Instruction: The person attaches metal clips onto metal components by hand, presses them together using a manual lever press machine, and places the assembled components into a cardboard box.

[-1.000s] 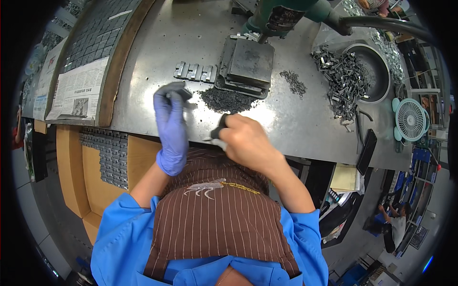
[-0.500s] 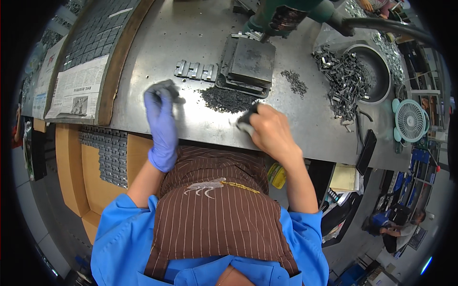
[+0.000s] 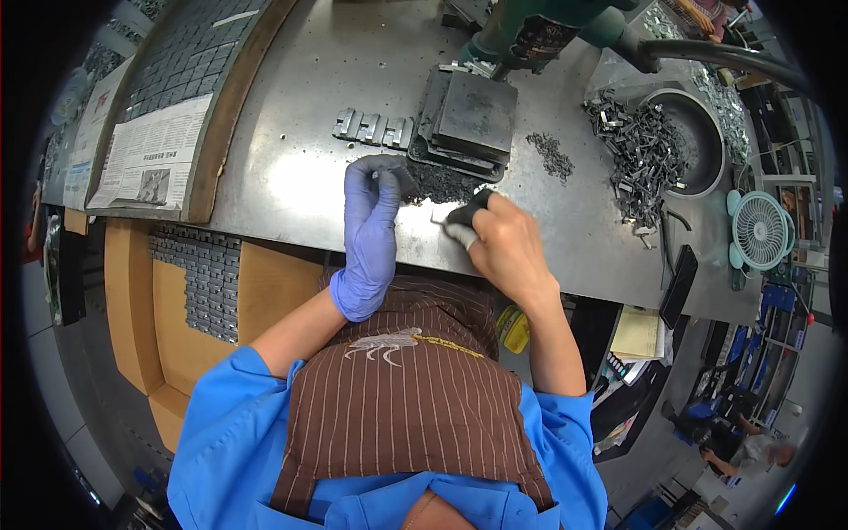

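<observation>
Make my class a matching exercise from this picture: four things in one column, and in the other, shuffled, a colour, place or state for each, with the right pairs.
Things
1. Left hand
2. Right hand
3. Small fan
4. Cardboard box

Descriptions
A. Pale green, near the picture's right edge
B. Has rows of dark parts inside
C. Knuckles bare
D. In a purple glove, holding a dark piece

Right pairs: 1-D, 2-C, 3-A, 4-B
</observation>
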Demonstrator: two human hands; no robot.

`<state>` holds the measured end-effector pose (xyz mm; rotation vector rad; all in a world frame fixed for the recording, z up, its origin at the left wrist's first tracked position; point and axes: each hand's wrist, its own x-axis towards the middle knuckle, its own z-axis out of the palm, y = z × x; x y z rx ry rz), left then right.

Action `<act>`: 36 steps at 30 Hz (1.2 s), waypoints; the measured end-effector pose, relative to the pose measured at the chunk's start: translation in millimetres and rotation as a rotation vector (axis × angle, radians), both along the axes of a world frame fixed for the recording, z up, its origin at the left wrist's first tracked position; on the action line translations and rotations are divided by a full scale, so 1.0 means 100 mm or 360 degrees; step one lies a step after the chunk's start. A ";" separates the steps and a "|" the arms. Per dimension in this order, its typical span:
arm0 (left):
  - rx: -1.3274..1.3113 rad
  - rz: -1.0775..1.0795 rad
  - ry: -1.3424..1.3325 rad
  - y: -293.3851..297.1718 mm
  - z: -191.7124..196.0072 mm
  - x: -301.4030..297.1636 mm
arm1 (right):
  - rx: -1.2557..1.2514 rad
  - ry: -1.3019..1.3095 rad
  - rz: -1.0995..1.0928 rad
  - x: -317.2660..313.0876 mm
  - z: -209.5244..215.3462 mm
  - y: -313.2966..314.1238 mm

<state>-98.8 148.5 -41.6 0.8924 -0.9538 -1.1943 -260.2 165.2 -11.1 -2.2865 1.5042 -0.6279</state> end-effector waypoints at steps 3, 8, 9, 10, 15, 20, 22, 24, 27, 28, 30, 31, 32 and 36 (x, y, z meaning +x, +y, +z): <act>-0.0016 0.0094 0.0054 -0.08 0.03 0.13 | 0.0198 -0.0152 0.0183 0.08 0.04 0.04; 0.0089 0.0150 0.0141 -0.15 0.13 0.26 | -0.0066 -0.0016 0.0102 0.29 -0.10 -0.13; 0.0100 0.0170 0.0196 -0.16 0.14 0.30 | -0.0186 0.0001 -0.0040 0.29 -0.12 -0.19; 0.0036 0.0190 0.0151 -0.16 0.10 0.35 | -0.0100 -0.0047 -0.0014 0.30 -0.08 -0.15; 0.0058 0.0181 0.0150 -0.20 0.05 0.38 | 0.0043 -0.0108 0.0347 0.49 -0.07 -0.08; -0.0102 0.0368 -0.0054 -0.34 0.15 0.62 | -0.0060 -0.0129 -0.0003 0.10 0.05 -0.09; 0.0011 0.0423 -0.0066 -0.47 0.17 0.79 | -0.0083 -0.0251 -0.0258 -0.20 0.11 -0.01; 0.0152 0.0501 -0.0136 -0.59 0.20 1.01 | -0.0194 -0.0445 -0.0701 -0.54 0.13 0.08; 0.0113 0.0551 -0.0442 -0.72 -0.01 1.36 | -0.0394 -0.0078 -0.1398 -1.17 0.09 0.23; 0.0103 0.0539 -0.0480 -0.72 -0.05 1.38 | -0.0264 0.0295 -0.1612 -1.33 0.03 0.30; 0.0150 0.0415 -0.0518 -0.65 -0.04 1.17 | -0.0183 0.0497 -0.1656 -1.37 -0.03 0.43; 0.0163 0.0342 -0.0594 -0.56 0.02 1.01 | -0.0080 0.0662 -0.1641 -1.29 -0.06 0.46; 0.0165 0.0262 -0.0577 -0.49 0.03 0.88 | -0.0104 0.0575 -0.1565 -1.13 -0.09 0.44; 0.0106 0.0086 -0.0331 -0.27 -0.09 0.55 | -0.0222 0.0247 -0.1028 -0.33 -0.18 0.26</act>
